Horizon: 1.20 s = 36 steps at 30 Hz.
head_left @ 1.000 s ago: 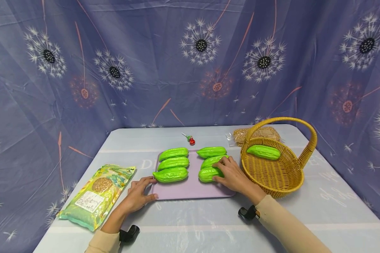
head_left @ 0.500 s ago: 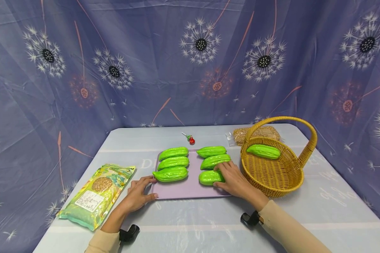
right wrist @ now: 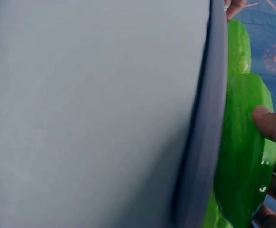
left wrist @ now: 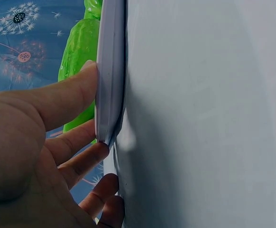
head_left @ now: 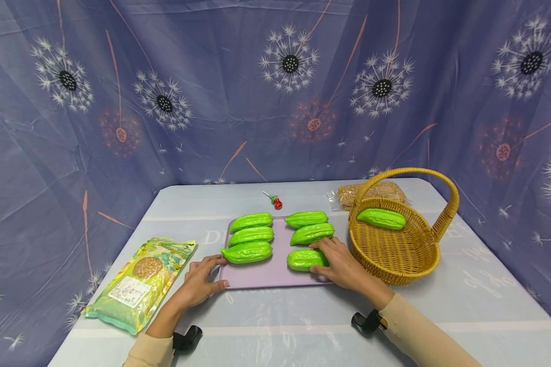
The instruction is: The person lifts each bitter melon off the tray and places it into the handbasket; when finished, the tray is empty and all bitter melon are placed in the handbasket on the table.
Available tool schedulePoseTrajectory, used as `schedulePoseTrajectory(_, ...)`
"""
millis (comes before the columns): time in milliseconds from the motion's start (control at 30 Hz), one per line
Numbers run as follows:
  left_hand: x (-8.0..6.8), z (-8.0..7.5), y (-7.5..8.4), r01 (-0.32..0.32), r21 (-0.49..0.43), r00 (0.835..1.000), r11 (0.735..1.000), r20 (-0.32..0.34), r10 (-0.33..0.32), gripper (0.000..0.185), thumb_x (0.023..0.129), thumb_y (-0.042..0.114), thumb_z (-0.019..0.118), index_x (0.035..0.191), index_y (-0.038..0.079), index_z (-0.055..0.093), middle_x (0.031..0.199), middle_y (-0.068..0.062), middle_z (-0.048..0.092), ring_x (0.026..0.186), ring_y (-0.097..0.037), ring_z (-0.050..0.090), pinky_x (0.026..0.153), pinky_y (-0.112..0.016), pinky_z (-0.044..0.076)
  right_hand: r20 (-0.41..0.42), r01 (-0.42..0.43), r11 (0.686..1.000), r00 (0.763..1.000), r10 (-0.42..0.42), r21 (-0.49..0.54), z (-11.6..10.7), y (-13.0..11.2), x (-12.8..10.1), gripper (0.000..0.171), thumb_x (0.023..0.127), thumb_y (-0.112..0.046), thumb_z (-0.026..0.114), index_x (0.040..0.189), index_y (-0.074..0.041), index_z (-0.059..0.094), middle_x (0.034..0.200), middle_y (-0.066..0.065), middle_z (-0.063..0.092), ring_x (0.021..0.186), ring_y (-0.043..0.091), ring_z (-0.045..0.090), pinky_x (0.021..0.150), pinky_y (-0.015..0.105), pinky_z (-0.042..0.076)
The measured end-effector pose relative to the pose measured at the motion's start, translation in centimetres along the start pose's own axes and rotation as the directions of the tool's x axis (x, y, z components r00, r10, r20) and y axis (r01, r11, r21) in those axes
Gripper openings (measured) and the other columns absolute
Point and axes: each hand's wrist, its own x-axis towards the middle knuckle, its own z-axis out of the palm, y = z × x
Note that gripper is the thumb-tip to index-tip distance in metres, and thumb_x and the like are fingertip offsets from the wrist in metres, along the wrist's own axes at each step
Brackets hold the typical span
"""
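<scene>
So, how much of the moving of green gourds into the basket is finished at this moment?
One green gourd already lies in the wicker basket. The right hand grips the nearest gourd on the purple tray, while the left hand holds the tray's corner. Five other gourds are on the tray.
</scene>
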Motion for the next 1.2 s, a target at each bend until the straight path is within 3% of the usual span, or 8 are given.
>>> schedulePoseTrajectory(200,0.0,0.0,0.0,0.003,0.001,1.000,1.000,0.002,-0.003,0.050,0.078,0.024,0.074,0.123,0.011,0.058,0.143,-0.009,0.045,0.121,-0.033,0.033,0.091,-0.052,0.023,-0.068,0.023,0.998,0.997,-0.020,0.051,-1.2,-0.6,0.0,0.052,0.075,-0.031,0.078,0.119,-0.013,0.059,0.116,0.002,0.062,0.108,0.020,0.051,0.093,0.042,0.042)
schedulePoseTrajectory(433,0.0,0.1,-0.1,0.004,0.005,1.000,1.000,0.001,-0.004,0.051,0.078,0.025,0.075,0.124,0.011,0.058,0.144,-0.009,0.044,0.121,-0.033,0.033,0.092,-0.052,0.023,-0.194,0.109,0.988,0.977,-0.086,0.108,-3.5,-1.2,-0.1,0.053,0.072,-0.026,0.080,0.118,-0.013,0.059,0.112,0.000,0.063,0.097,0.013,0.048,0.080,0.032,0.040)
schedulePoseTrajectory(700,0.1,0.1,-0.1,0.003,0.004,1.000,1.000,0.000,-0.003,0.051,0.078,0.024,0.075,0.124,0.010,0.058,0.143,-0.010,0.044,0.120,-0.033,0.034,0.091,-0.051,0.023,-0.299,0.157,0.983,0.947,-0.121,0.098,-6.0,-0.5,-0.4,0.055,0.069,-0.020,0.082,0.118,-0.010,0.059,0.116,0.003,0.062,0.106,0.017,0.049,0.089,0.033,0.038)
schedulePoseTrajectory(967,0.0,0.0,0.0,0.001,-0.002,1.000,1.000,0.001,-0.001,0.050,0.078,0.024,0.075,0.123,0.011,0.058,0.143,-0.009,0.045,0.120,-0.032,0.034,0.091,-0.051,0.023,-0.342,0.144,0.988,0.933,-0.117,0.057,-8.1,0.8,-0.9,0.056,0.067,-0.015,0.084,0.117,-0.007,0.060,0.113,0.006,0.063,0.103,0.019,0.050,0.089,0.030,0.034)
schedulePoseTrajectory(1200,-0.1,0.0,0.0,0.004,0.001,1.000,1.000,0.003,-0.004,0.050,0.078,0.025,0.075,0.124,0.011,0.058,0.143,-0.009,0.045,0.120,-0.032,0.034,0.091,-0.051,0.024,-0.338,0.054,0.998,0.940,-0.041,0.030,-9.5,2.4,-1.6,0.054,0.069,-0.012,0.082,0.117,-0.005,0.060,0.113,0.009,0.063,0.104,0.024,0.050,0.089,0.036,0.032)
